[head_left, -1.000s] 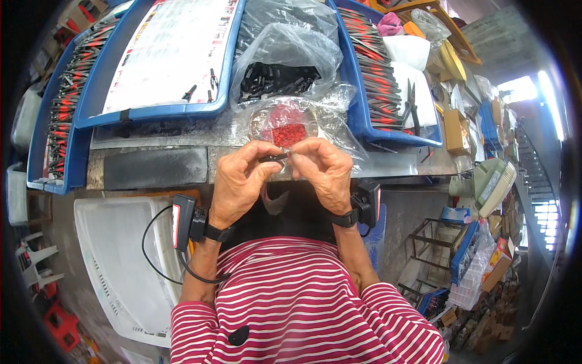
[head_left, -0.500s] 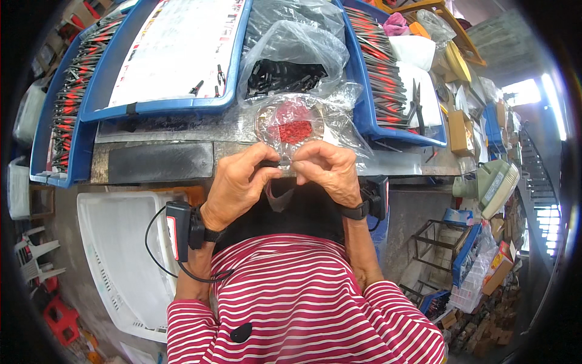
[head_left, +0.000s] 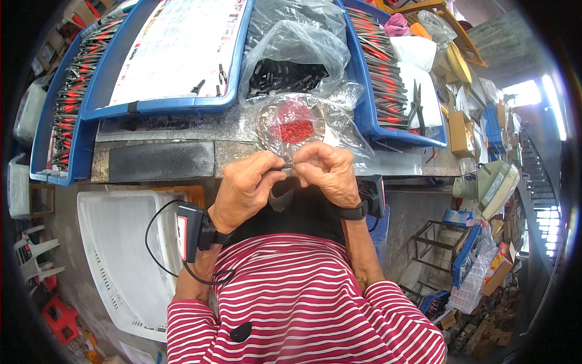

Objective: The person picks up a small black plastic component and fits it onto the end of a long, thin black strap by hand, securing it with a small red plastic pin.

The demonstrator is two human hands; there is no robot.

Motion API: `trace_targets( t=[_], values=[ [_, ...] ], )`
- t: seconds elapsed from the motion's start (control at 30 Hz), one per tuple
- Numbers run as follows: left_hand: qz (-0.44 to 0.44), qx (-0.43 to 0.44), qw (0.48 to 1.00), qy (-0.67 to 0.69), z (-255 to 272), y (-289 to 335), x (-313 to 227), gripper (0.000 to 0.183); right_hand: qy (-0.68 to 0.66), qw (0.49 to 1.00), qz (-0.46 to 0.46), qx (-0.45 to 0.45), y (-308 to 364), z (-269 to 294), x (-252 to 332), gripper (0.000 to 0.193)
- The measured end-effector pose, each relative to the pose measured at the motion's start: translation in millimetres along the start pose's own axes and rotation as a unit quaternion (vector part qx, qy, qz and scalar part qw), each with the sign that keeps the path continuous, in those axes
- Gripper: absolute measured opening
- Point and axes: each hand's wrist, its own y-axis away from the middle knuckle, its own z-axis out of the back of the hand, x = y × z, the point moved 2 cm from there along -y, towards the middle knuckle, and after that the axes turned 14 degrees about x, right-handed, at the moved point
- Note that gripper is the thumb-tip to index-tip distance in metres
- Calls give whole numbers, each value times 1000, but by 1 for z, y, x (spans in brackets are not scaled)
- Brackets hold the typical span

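Note:
My left hand (head_left: 247, 185) pinches a small dark piece (head_left: 287, 167) between thumb and forefinger at the bench's front edge. Fingertip to fingertip with it, my right hand (head_left: 328, 174) is closed in a pinch; what it holds is too small to make out. Just beyond my fingers lies a clear plastic bag (head_left: 270, 130) with small red parts (head_left: 296, 130) in it. Behind that, an open clear bag (head_left: 333, 51) contains many small black parts (head_left: 285, 76).
A blue tray (head_left: 163, 108) with a printed sheet and a few black parts stands left of the bags. Blue bins of red-and-black slender pieces flank both sides (head_left: 76, 145) (head_left: 385, 133). Pliers (head_left: 417, 109) rest in the right bin. A white crate (head_left: 100, 255) sits below left.
My left hand has shifted right and its wrist has turned, bringing its fingertips closer to those of my right hand. The right hand has moved only slightly to the left.

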Motion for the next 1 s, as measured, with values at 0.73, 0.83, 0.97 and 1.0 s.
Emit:
trace_targets(
  t=[0.73, 0.83, 0.97, 1.0],
  values=[
    [14, 13, 1000, 2, 11, -24, -14, 17, -46, 998, 36, -16, -6, -4, 2, 14],
    [-9, -89, 992, -88, 43, -38, -32, 12, 0, 986, 88, -143, -7, -2, 9, 12],
    [38, -214, 936, -276, 92, -56, -31, 12, 307, 931, 99, -169, -16, 6, 0, 9],
    [51, -211, 914, -342, 105, -59, -22, 13, 308, 931, 101, -169, -20, 5, -2, 9]
  ],
)
